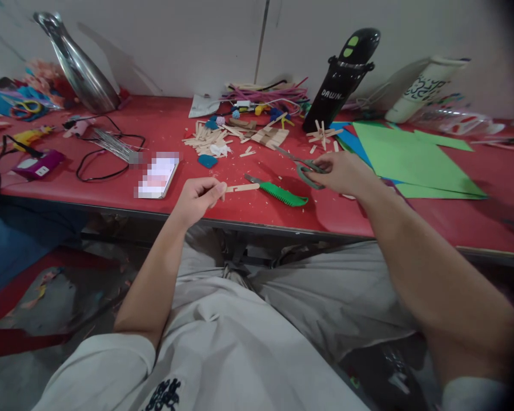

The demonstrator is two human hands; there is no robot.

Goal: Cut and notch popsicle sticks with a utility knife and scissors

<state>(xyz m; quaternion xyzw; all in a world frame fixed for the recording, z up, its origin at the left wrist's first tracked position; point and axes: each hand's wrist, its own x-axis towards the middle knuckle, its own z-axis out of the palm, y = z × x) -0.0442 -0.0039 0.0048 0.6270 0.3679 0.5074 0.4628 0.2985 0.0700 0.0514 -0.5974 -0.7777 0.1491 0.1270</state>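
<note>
Between the thumb and fingers of my left hand (pixel 203 197) is a wooden craft stick (pixel 245 187), pointing right, with a small notch in its edge. My right hand (pixel 340 173) has its fingers closed on the grey-green handles of a pair of scissors (pixel 305 177), whose blades point away to the upper left. On the red table between my hands lies a green-handled saw-like knife (pixel 282 194), its metal end close to the stick's tip. Beyond it are a heap of cut craft stick pieces (pixel 205 140) and a flat bundle of sticks (pixel 270 136).
A phone (pixel 157 176) lies left of my left hand, with wires and a purple box (pixel 38 164) farther left. A metal jug (pixel 81 68), black bottle (pixel 340 80) and pale tumbler (pixel 424 91) stand along the wall. Green paper sheets (pixel 420 157) are at the right.
</note>
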